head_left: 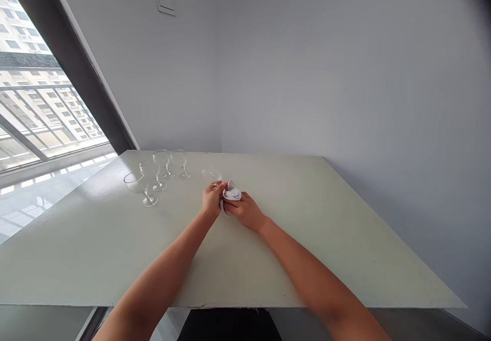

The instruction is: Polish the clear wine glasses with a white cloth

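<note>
So the left hand [211, 199] is closed around the lower part of a clear stemmed glass [212, 172], with the bowl poking out just past the fingers, tipped away from the person. The right hand [250, 212] is gripping a bunched white cloth [232, 193] right up against the left hand. Can't really tell where the foot of the glass is, the fingers and cloth hide it.

My take on handling: the glass should be pretty light but stiff and brittle, no give at all. Smooth too, so it could slip or spin in your fingers. I'd hold it low, where the stem meets the bowl, or cup the bowl gently. The rim looks thin, so no pinching there, and don't twist bowl against foot, cause the stem's probably the bit that snaps. The cloth's the easy one: soft, floppy, grab it anywhere, just watch for folds snagging the foot.

Four more stemmed glasses [135, 183] [150, 170] [161, 159] [178, 162] stand upright on the surface [307, 192], off to the left of both hands. They're grouped close, so a careless elbow or sleeve could topple a few.
</note>
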The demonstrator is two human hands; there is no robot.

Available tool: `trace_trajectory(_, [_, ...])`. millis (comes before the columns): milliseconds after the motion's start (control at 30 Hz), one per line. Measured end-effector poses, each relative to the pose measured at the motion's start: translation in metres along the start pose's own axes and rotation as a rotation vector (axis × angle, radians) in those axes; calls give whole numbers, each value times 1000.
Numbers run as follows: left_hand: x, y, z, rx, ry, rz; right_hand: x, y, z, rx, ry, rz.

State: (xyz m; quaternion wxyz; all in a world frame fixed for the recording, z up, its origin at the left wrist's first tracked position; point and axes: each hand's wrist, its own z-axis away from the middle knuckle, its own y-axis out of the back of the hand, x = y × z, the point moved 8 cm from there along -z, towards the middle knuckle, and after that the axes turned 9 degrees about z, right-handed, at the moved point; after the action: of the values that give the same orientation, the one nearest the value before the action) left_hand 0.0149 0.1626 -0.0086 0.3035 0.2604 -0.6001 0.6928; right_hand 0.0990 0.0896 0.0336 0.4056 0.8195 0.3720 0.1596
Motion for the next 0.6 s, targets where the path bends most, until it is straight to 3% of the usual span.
trace_trajectory(67, [-5,-6,1,-58,60,22,7,6,-1,29,-55,-95])
trace_trajectory(200, [-12,-15,2,-158,132,91,42,20,-1,159,-334,-594])
trace_trajectory(333, [-14,-21,4,-220,135,269,63,-1,8,277,-687,-1138])
trace_trajectory(467, [-6,-27,11,-243,-6,149,48,-40,16,354,-966,-1675])
trace_trajectory(600, [11,-36,24,-295,-271,-220,34,-58,23,312,-1116,-1828])
